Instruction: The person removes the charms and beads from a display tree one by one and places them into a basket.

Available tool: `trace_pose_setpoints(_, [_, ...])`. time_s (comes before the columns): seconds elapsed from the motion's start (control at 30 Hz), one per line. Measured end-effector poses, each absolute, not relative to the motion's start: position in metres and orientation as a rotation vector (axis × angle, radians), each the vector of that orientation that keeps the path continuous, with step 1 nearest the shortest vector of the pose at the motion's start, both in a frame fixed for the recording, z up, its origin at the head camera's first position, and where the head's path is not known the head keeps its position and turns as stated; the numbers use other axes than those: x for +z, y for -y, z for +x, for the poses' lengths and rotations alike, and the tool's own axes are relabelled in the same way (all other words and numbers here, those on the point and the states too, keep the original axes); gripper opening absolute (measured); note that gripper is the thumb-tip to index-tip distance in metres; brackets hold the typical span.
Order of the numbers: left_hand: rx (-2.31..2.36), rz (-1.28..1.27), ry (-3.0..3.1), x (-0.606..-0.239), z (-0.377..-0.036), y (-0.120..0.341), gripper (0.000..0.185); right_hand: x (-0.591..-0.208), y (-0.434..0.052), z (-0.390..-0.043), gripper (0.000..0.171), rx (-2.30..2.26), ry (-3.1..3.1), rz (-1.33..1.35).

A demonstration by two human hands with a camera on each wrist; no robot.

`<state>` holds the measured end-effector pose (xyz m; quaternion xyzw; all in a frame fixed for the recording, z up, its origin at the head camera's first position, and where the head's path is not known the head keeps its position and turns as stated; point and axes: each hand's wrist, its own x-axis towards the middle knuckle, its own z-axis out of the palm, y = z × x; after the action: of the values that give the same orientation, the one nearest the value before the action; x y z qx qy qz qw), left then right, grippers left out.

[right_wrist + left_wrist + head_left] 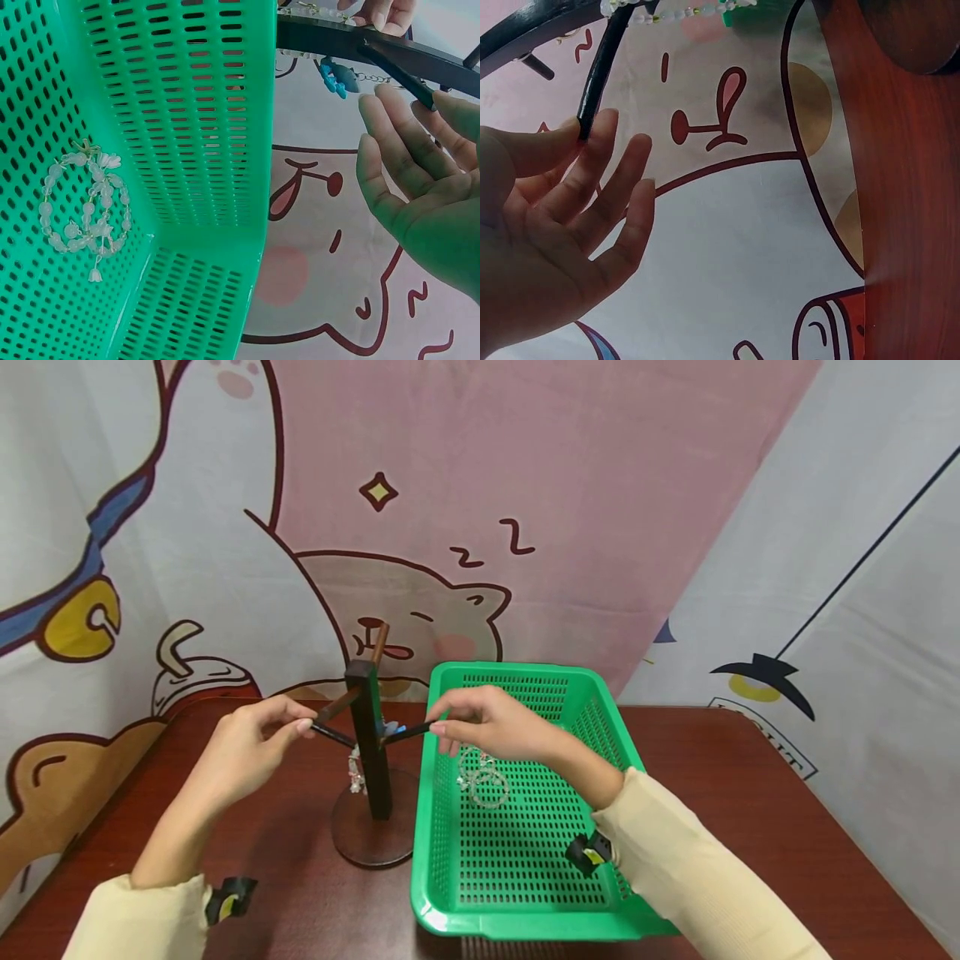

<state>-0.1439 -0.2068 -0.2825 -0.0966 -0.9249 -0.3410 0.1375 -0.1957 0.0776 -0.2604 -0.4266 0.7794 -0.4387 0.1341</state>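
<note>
A dark wooden stand (372,739) with several side pegs rises from a round base left of the basket. My left hand (251,745) pinches the tip of its left black peg (600,75) between thumb and index finger, other fingers loosely spread. On the opposite side, my right hand (495,722) pinches the end of the right black peg (397,73). A clear beaded bracelet (356,772) hangs from the left peg near the post; its beads (679,15) also show in the left wrist view. A blue charm (330,77) with a small chain hangs by the post.
A green perforated basket (422,835) stands right of the stand, beneath my right forearm. Pale beaded bracelets (489,788) lie on its bottom. All rests on a reddish-brown table (712,810), with a cartoon-printed curtain (600,485) behind. Higher brown pegs (381,643) point off the post.
</note>
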Motion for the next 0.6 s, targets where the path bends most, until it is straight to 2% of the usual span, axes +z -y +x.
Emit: trace_pose_setpoints(0.6, [-0.852, -0.307, 2.437, -0.263, -0.122, 0.196, 0.016, -0.259, -0.077, -0.194, 0.013, -1.253, -2.279, -1.236])
